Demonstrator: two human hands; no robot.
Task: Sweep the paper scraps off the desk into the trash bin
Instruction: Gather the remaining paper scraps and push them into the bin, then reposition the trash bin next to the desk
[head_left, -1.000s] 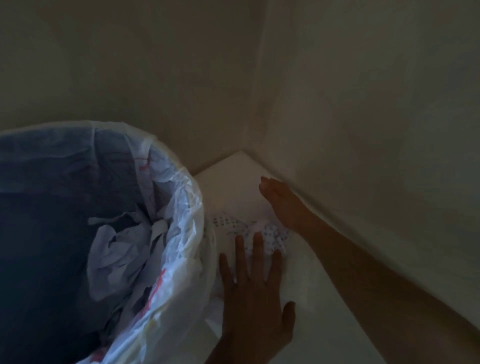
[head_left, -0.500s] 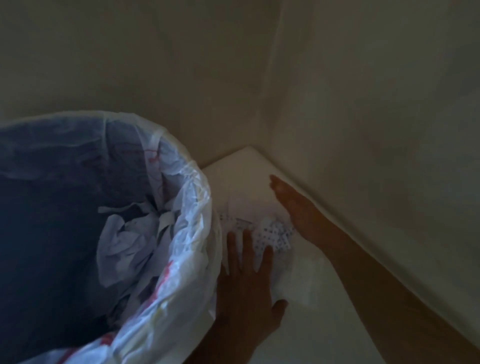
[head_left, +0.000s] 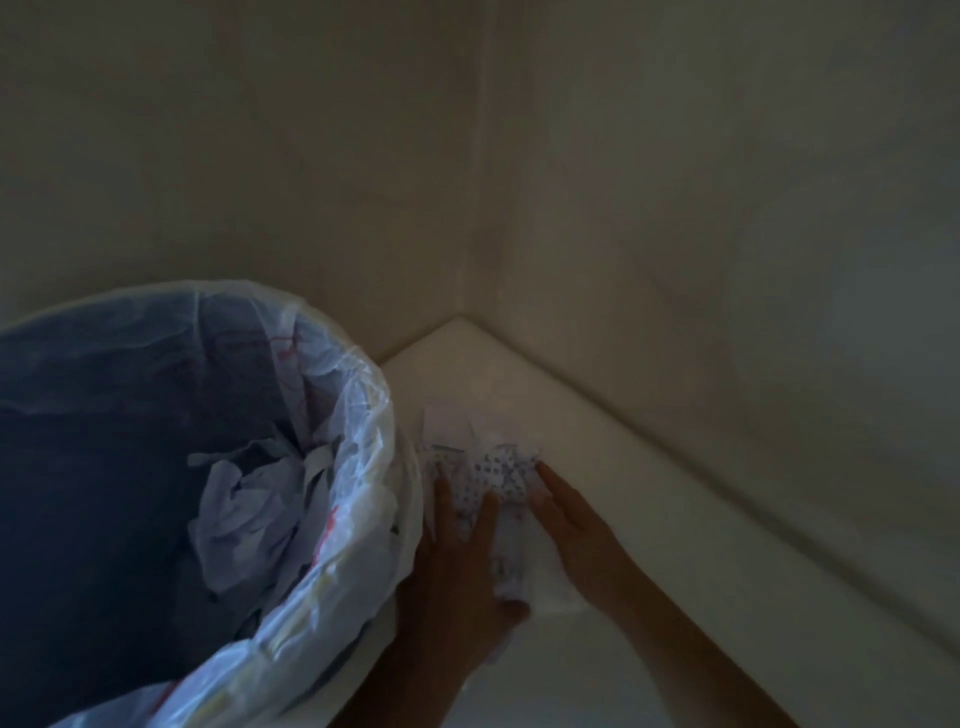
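A small heap of paper scraps (head_left: 491, 470), some white and some with dark dots, lies on the white desk (head_left: 649, 519) near its far corner. My left hand (head_left: 457, 566) rests flat on the desk at the heap's left side, fingers apart, touching the scraps. My right hand (head_left: 582, 535) lies on edge along the heap's right side, fingers straight. The scraps sit between both hands. The trash bin (head_left: 363, 415), lined with a clear plastic bag, stands at the left against the desk edge, with crumpled paper (head_left: 249, 499) inside.
Two beige walls (head_left: 675, 208) meet behind the desk's far corner and close it in at the back and right. The bin's bag rim (head_left: 332, 561) overlaps the desk's left edge, close to my left wrist.
My right hand has slid from the back wall toward me and closer to my left hand, squeezing the scraps into a tighter heap. The left hand shifted slightly toward the bin.
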